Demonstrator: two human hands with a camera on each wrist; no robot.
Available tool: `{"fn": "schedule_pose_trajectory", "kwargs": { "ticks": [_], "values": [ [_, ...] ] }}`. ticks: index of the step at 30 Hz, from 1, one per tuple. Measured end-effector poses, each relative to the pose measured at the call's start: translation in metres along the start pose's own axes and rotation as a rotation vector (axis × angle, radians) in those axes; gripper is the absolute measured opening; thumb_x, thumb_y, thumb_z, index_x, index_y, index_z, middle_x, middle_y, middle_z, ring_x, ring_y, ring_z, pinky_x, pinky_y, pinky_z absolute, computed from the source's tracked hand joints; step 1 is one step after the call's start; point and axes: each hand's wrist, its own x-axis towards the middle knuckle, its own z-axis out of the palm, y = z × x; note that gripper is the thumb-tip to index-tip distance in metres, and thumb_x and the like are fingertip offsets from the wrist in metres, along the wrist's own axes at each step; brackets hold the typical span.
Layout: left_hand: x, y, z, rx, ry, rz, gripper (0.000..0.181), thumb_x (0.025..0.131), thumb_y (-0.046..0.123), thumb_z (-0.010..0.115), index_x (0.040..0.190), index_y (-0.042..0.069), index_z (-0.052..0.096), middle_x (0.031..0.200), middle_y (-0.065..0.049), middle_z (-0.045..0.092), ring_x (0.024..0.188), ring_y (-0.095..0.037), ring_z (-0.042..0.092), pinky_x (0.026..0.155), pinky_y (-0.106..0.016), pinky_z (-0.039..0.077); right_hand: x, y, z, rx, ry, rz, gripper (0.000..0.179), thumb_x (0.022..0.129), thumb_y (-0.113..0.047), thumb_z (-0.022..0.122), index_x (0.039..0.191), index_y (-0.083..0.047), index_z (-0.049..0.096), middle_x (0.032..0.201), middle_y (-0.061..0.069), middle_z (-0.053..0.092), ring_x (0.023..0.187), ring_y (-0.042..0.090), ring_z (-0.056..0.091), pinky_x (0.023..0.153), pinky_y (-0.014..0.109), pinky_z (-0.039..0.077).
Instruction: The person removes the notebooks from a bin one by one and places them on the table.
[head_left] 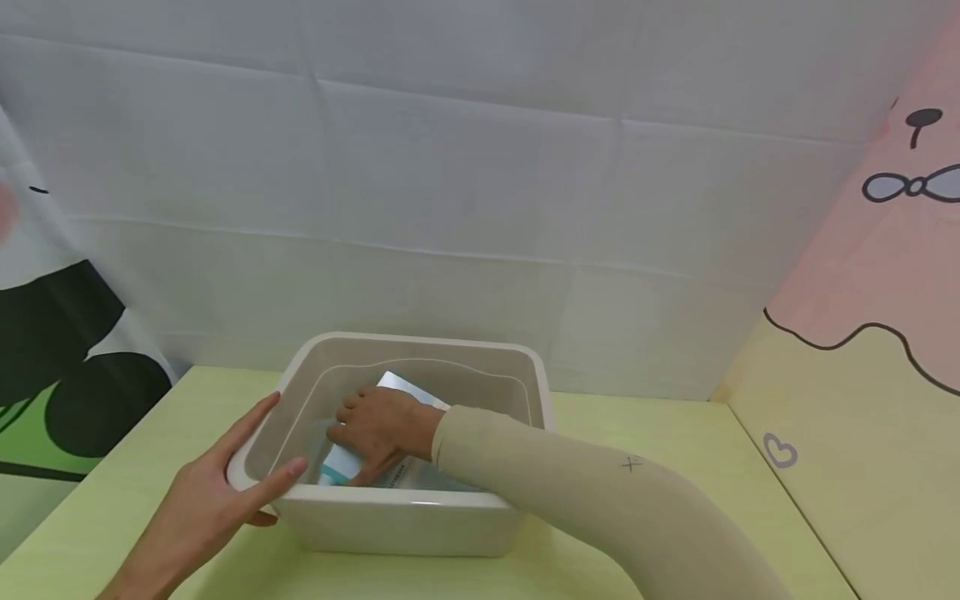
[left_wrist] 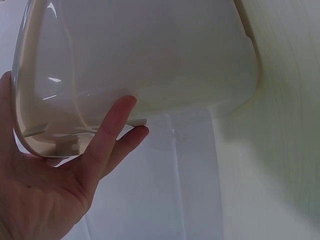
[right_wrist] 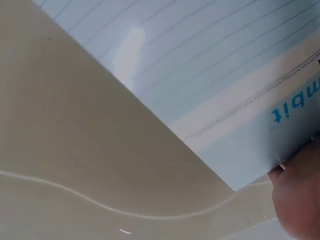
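A beige plastic bin (head_left: 405, 523) stands on the table. My left hand (head_left: 197, 504) grips its left front corner, the thumb over the front rim and the other fingers along the outside. The left wrist view shows this hand (left_wrist: 50, 195) from below, fingers against the bin's glossy outer wall (left_wrist: 165, 55). Inside the bin, my right hand (head_left: 384, 423) reaches down and holds a white and light-blue box (head_left: 402, 386) that lies at a slant. Close up, the box (right_wrist: 165, 65) has fine parallel lines and blue lettering ending in "mbit"; fingers (right_wrist: 300, 195) are at its edge.
The table (head_left: 637, 450) is pale yellow-green. A white cloth (head_left: 465, 183) hangs right behind the bin. Printed cartoon panels stand at the left (head_left: 67, 350) and the right (head_left: 847, 375). The right sleeve (head_left: 585, 475) crosses the bin's right front rim.
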Motion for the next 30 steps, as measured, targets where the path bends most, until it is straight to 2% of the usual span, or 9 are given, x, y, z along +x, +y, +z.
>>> {"fn": "schedule_pose_trajectory", "kwargs": {
  "ticks": [3,6,10,15,19,24,28,30],
  "values": [
    [-0.001,-0.001,0.001,-0.006,0.002,0.005,0.092,0.099,0.054,0.066,0.167,0.043,0.006,0.152,-0.030,0.045,0.112,-0.031,0.063,0.065,-0.030,0.063,-0.002,0.002,-0.005,-0.017,0.051,0.034,0.077,0.088,-0.089,0.041,0.140,-0.034,0.053,0.134,-0.013,0.062,0.123,0.006,0.056,0.103,0.022,0.046],
    [-0.001,0.000,0.001,-0.006,-0.005,-0.001,0.092,0.099,0.054,0.066,0.167,0.043,0.006,0.151,-0.030,0.046,0.111,-0.030,0.063,0.066,-0.030,0.063,-0.004,0.008,-0.011,0.000,0.088,0.105,0.076,0.087,-0.090,0.042,0.138,-0.035,0.053,0.132,-0.012,0.062,0.122,0.008,0.057,0.105,0.025,0.046],
    [-0.001,0.000,0.000,-0.010,-0.014,-0.008,0.092,0.099,0.054,0.065,0.167,0.044,0.004,0.151,-0.030,0.044,0.112,-0.031,0.062,0.066,-0.030,0.063,-0.008,0.018,-0.018,0.026,0.109,0.196,0.075,0.088,-0.088,0.042,0.143,-0.036,0.050,0.134,-0.010,0.059,0.127,0.010,0.055,0.109,0.030,0.043],
    [-0.001,0.000,0.000,-0.017,-0.001,0.015,0.090,0.100,0.051,0.066,0.166,0.045,0.006,0.150,-0.030,0.046,0.107,-0.024,0.063,0.065,-0.030,0.063,-0.015,0.028,-0.024,0.036,0.192,0.285,0.070,0.091,-0.083,0.041,0.138,-0.033,0.052,0.125,-0.009,0.059,0.118,0.011,0.056,0.105,0.033,0.044],
    [-0.002,0.000,0.001,-0.011,0.008,0.029,0.090,0.100,0.049,0.067,0.166,0.045,0.007,0.149,-0.030,0.047,0.103,-0.020,0.064,0.065,-0.030,0.063,-0.023,0.033,-0.029,0.047,0.276,0.374,0.064,0.093,-0.079,0.039,0.130,-0.030,0.053,0.117,-0.007,0.058,0.108,0.012,0.057,0.095,0.031,0.045],
    [-0.001,0.002,0.001,-0.011,-0.001,0.023,0.091,0.100,0.051,0.066,0.167,0.044,0.005,0.152,-0.029,0.042,0.111,-0.032,0.062,0.064,-0.031,0.063,-0.032,0.039,-0.031,0.098,0.384,0.474,0.051,0.097,-0.068,0.039,0.122,-0.025,0.052,0.103,-0.005,0.056,0.093,0.014,0.056,0.082,0.030,0.045],
    [-0.001,0.001,0.000,-0.018,-0.006,0.007,0.091,0.100,0.053,0.065,0.167,0.044,0.003,0.153,-0.029,0.041,0.113,-0.034,0.061,0.064,-0.032,0.063,-0.036,0.042,-0.032,0.103,0.421,0.524,0.047,0.097,-0.065,0.039,0.116,-0.023,0.048,0.097,-0.004,0.053,0.085,0.015,0.052,0.074,0.028,0.044],
    [-0.002,0.001,0.000,-0.020,-0.009,-0.002,0.091,0.100,0.054,0.065,0.167,0.045,0.003,0.153,-0.029,0.040,0.113,-0.035,0.060,0.064,-0.032,0.064,-0.038,0.045,-0.033,0.102,0.431,0.547,0.048,0.097,-0.066,0.039,0.118,-0.024,0.049,0.098,-0.004,0.053,0.085,0.015,0.052,0.073,0.029,0.043]
  ]
}}
